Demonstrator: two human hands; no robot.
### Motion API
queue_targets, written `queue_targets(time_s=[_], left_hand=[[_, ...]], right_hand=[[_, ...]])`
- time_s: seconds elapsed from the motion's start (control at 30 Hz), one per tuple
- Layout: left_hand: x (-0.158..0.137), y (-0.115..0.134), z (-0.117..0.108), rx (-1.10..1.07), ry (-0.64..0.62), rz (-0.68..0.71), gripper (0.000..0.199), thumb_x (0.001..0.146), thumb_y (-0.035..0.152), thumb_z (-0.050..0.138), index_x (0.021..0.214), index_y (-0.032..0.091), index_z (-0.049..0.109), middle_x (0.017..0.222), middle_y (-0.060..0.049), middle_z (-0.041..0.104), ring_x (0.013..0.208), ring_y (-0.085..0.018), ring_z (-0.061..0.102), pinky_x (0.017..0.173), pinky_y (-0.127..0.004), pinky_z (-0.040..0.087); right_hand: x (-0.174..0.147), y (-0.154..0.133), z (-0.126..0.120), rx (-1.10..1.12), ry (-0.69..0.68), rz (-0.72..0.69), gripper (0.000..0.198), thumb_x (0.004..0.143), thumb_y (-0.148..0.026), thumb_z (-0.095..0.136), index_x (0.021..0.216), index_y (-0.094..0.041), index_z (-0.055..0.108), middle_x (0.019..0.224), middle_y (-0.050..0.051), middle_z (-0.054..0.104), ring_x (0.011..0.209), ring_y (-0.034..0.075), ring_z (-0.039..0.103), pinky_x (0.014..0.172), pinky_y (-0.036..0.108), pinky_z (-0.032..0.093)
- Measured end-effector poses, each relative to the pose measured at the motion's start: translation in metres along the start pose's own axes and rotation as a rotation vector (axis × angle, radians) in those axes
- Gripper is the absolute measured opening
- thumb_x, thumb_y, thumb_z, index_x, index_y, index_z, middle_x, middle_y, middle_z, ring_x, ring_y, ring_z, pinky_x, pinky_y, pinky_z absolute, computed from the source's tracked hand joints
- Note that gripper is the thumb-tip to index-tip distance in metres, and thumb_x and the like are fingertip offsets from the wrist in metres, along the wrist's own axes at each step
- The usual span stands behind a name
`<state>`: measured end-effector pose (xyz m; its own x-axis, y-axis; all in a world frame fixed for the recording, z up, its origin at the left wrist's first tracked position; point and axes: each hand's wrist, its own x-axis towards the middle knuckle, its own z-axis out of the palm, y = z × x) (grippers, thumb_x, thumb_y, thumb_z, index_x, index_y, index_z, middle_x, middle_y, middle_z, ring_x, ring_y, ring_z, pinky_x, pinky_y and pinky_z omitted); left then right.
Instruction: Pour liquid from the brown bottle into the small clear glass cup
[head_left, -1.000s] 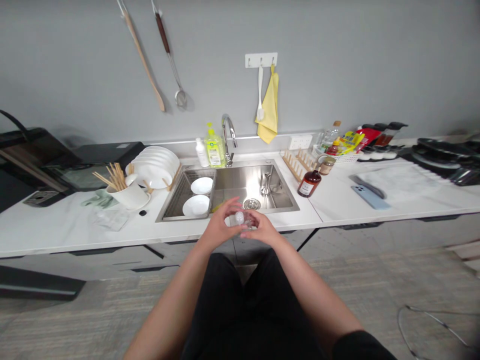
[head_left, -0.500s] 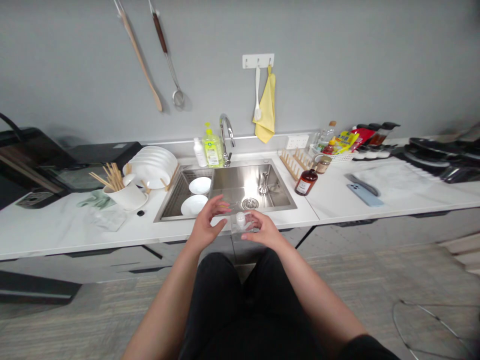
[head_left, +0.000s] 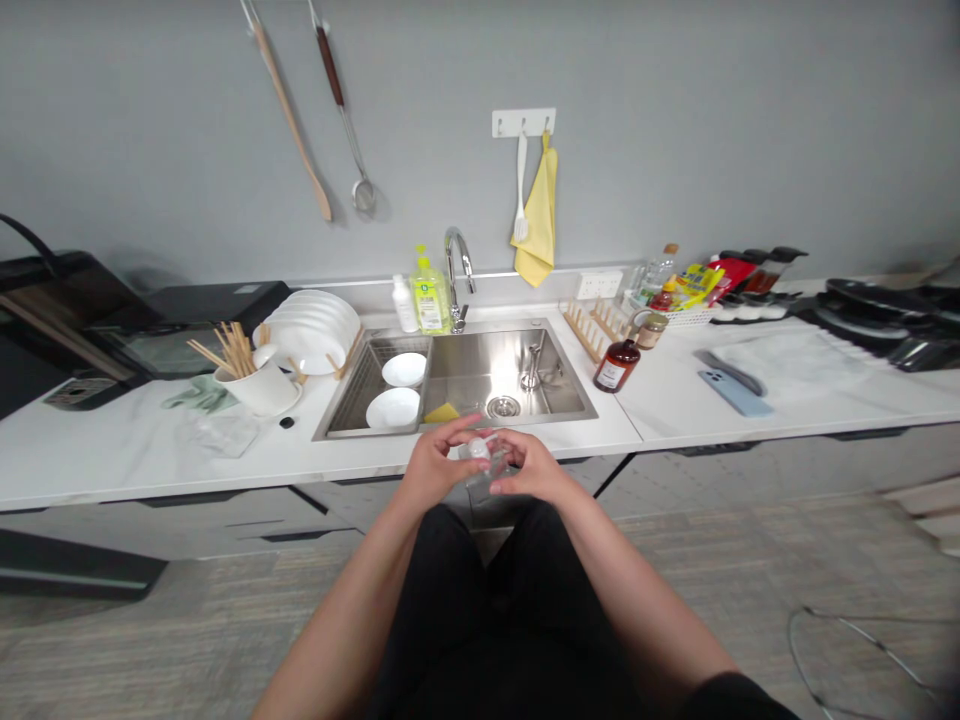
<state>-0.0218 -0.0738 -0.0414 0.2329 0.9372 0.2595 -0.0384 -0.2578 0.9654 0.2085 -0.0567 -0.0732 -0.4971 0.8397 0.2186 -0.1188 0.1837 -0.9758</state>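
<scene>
Holding a clear bottle (head_left: 499, 462) up before the tabletop (head_left: 135, 462) edge, hands close together. Right hand (head_left: 535, 468): fingers curled, partly closed round the bottle's side, has hold of it. Left hand (head_left: 433, 464): thumb and fingers bent, about half open by the whitish cap (head_left: 478, 448); can't tell if they grip it. Sink (head_left: 480, 352) just behind, two bowls (head_left: 394, 408) in its left part. Brown bottle (head_left: 618, 366) and phone (head_left: 735, 392) on tabletop, right of sink. Plates (head_left: 315, 345) and chopsticks (head_left: 236, 350) to the left.
</scene>
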Motion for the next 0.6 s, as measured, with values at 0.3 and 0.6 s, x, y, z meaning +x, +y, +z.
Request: queue_targets(time_s=[0.3, 0.6], left_hand=[[-0.021, -0.014, -0.012, 0.08, 0.029, 0.071, 0.073, 0.089, 0.046, 0.097, 0.155, 0.028, 0.071, 0.164, -0.018, 0.068, 0.152, -0.039, 0.066, 0.123, -0.056, 0.059], [-0.041, -0.046, -0.094, 0.333, 0.426, -0.037, 0.084, 0.078, 0.048, 0.101, 0.151, 0.023, 0.068, 0.145, -0.016, 0.077, 0.136, -0.036, 0.076, 0.115, -0.059, 0.067]], right_hand=[[0.015, 0.026, 0.01, -0.003, 0.127, -0.014, 0.081, 0.07, -0.049, 0.111, 0.14, -0.028, 0.078, 0.132, 0.01, 0.083, 0.113, 0.031, 0.082, 0.1, 0.044, 0.066], [0.04, 0.045, -0.033, -0.26, 0.249, -0.038, 0.065, 0.097, -0.066, 0.082, 0.151, -0.03, 0.074, 0.148, 0.014, 0.078, 0.119, 0.033, 0.077, 0.094, 0.047, 0.066]])
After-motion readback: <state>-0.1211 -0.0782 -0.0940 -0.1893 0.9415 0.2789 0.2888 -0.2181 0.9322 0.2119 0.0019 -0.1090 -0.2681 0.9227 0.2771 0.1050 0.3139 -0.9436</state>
